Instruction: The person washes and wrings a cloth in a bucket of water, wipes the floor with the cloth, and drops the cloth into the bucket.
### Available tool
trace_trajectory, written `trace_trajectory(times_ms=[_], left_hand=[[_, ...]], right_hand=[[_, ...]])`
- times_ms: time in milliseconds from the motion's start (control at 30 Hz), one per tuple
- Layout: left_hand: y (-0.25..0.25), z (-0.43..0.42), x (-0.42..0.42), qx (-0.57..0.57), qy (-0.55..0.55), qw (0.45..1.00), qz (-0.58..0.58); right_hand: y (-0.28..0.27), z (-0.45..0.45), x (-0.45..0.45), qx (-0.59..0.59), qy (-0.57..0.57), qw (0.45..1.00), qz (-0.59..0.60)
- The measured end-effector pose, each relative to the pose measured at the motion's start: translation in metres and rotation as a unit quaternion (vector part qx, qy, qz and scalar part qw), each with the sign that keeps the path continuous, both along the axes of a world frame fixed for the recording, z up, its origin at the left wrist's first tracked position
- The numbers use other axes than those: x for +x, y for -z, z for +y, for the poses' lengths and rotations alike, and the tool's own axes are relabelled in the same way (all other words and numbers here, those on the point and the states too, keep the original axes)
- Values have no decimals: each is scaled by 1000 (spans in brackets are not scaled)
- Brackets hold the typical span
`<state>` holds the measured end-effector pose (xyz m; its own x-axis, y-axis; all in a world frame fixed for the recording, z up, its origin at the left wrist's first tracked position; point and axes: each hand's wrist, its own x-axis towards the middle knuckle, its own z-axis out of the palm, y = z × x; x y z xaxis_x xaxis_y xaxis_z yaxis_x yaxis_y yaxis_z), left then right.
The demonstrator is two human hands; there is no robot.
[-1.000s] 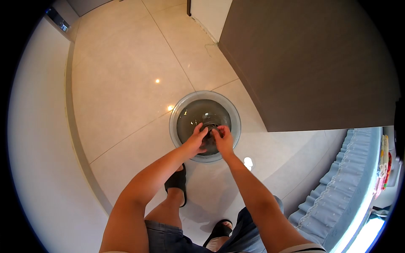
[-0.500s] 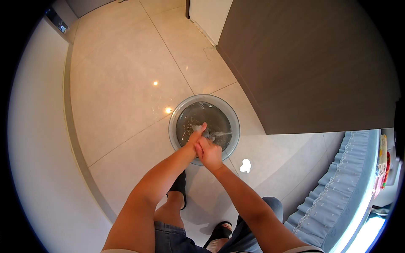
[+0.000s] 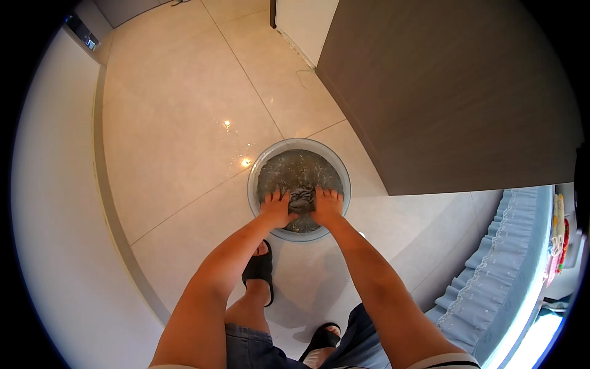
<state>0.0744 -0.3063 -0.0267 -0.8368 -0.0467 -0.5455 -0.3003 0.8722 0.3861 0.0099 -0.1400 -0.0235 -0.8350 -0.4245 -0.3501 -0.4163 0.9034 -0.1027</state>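
Wet, dark grey cloth (image 3: pixel 302 200) lay bunched and wrinkled in murky water (image 3: pixel 298 167) inside a round, pale grey basin (image 3: pixel 299 144).

Dark water (image 3: pixel 300 165) hides the floor of the basin (image 3: pixel 252 184).
Mid-frame, the dark bundle (image 3: pixel 302 200), perhaps cloth, loses its outline between left hand (image 3: pixel 276 208) and right hand (image 3: pixel 327 206); whether either palm touches it is hidden. Arms (image 3: pixel 203 295) and shorts (image 3: pixel 251 347) are cut off by the bottom edge, a dark thing (image 3: pixel 180 2) by the top edge. Far-right colourful items (image 3: pixel 557 234) are too small to name.
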Motion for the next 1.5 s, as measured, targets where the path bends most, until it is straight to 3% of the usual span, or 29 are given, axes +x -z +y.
trace_trajectory(times_ms=[33,100,200,233,300,333,400,433,467,500,567,633,667,700,767,900,967,1067,1167,1267,1367,1500], left_hand=[[0,1,2,-39,12,999,-11],[17,-2,0,42,-59,996,54],[15,-16,-5,182,-99,970,127],[10,-18,-7,232,-102,956,146],[-2,-15,-10,453,-201,855,150],[-15,-15,-12,553,-245,783,146],[-48,-30,-18,620,-256,741,35],[-58,-36,-22,649,-260,714,-22],[-58,-38,-24,650,-237,721,-35],[-54,-37,-27,640,-204,741,-2],[-42,-37,-26,615,-138,774,62],[-53,-40,-22,436,-87,859,252],[-57,-41,-20,334,-59,877,340],[-54,-44,-19,288,-16,890,354],[-48,-51,-13,194,70,904,374],[-26,-38,6,33,183,948,257],[3,-31,6,8,213,963,164],[14,-26,10,-105,269,940,180],[-15,-18,-10,-20,156,987,25],[-18,-24,-14,96,-37,975,198],[-19,-18,-23,-19,-22,994,108],[-14,-25,-19,-4,48,984,174]], right_hand=[[-4,-1,-3,-35,23,998,-44],[-15,-1,-15,-106,68,983,-130],[-11,17,-35,-344,163,858,-344],[-13,23,-36,-385,137,860,-306],[-23,36,-32,-460,84,854,-226],[-33,39,-33,-476,120,827,-273],[-47,43,-34,-502,191,760,-366],[-44,41,-33,-467,153,812,-314],[-39,38,-32,-426,113,859,-261],[-37,35,-33,-383,71,898,-205],[-36,34,-38,-361,44,926,-98],[-51,32,-40,-344,23,939,-3],[-65,34,-39,-336,16,941,37],[-76,35,-39,-327,9,942,78],[-79,36,-30,-298,-79,944,118],[-40,41,-20,-158,-180,963,121],[-1,39,-25,-104,-145,980,92],[15,26,-19,-6,-132,986,105],[-6,16,-23,-1,-112,992,62],[-8,17,-37,-110,-86,990,19],[19,12,-47,-161,-95,980,73],[13,1,-38,-111,-126,977,131]])
